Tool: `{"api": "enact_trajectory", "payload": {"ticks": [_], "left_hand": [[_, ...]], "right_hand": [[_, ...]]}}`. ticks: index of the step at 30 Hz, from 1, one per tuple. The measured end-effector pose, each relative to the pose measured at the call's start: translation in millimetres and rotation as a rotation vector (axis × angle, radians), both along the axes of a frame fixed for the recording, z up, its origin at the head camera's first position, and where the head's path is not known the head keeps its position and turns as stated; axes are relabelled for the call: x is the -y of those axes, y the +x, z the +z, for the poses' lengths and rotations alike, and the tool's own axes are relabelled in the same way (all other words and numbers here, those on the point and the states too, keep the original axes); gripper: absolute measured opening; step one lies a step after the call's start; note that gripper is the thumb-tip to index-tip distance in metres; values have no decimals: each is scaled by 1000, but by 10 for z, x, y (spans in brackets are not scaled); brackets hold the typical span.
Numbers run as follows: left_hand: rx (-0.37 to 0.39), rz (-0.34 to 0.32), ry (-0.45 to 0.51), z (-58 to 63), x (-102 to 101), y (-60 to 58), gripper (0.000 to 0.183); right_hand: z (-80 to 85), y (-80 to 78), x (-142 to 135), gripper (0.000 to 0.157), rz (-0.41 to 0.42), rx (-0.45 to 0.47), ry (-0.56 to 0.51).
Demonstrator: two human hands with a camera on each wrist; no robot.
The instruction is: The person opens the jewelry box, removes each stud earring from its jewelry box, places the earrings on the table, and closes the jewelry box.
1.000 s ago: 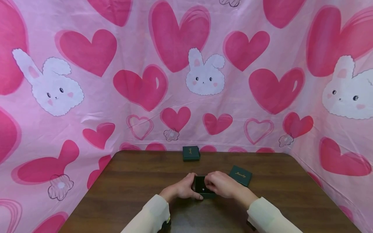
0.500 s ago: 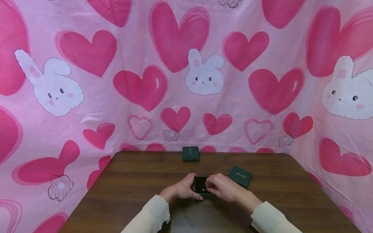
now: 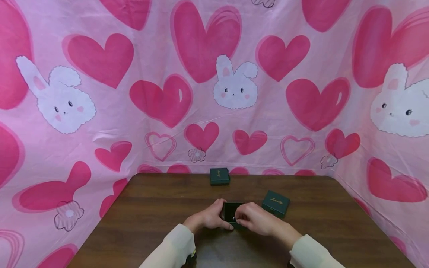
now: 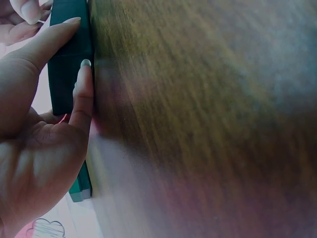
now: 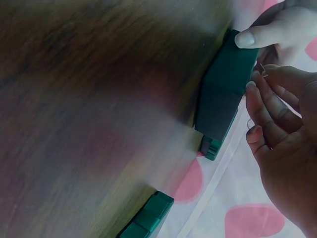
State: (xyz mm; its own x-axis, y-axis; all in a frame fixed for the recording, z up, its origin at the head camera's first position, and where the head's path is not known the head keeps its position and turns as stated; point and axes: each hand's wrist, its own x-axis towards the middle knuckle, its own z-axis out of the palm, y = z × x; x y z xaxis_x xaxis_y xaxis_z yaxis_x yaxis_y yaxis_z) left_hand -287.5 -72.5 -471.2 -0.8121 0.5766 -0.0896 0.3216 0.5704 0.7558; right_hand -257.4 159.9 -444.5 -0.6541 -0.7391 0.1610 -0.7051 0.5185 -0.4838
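Note:
My left hand [image 3: 211, 216] grips a small dark green jewelry box [image 5: 223, 84] by its left side, thumb along the near wall. The box has no lid on, and a black insert [image 3: 229, 208] shows inside. A tiny silver star [image 3: 233, 218] sits on the insert near the front. Over the box's right part is my right hand [image 3: 258, 219], thumb and index finger together at the rim. Between those fingertips the right wrist view shows a thin metal piece [image 5: 263, 71], too small to name. A fine loop [image 5: 250, 123] shows beside its lower fingers.
A green box marked "Jewelry" [image 3: 275, 203] in gold lies just beyond the right hand. Another green box [image 3: 219, 176] stands at the back edge of the brown wooden table [image 3: 161, 201]. A pink heart-and-rabbit cloth [image 3: 201, 104] hangs around the table.
My right hand has shifted slightly nearer to me over the box, uncovering more of the green box behind it. The left hand stays on the box.

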Motion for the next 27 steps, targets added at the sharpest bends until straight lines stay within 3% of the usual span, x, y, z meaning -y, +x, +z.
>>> {"api": "enact_trajectory", "payload": {"ticks": [5, 15, 27], "left_hand": [[-9, -1, -4, -14, -3, -6, 68], [-16, -11, -4, -24, 6, -14, 64], [-29, -13, -14, 4, -6, -18, 64]], "right_hand": [[-2, 33, 13, 5, 13, 37, -5], [-62, 81, 45, 5, 38, -1, -9], [-62, 153, 99, 5, 90, -10, 62]]}}
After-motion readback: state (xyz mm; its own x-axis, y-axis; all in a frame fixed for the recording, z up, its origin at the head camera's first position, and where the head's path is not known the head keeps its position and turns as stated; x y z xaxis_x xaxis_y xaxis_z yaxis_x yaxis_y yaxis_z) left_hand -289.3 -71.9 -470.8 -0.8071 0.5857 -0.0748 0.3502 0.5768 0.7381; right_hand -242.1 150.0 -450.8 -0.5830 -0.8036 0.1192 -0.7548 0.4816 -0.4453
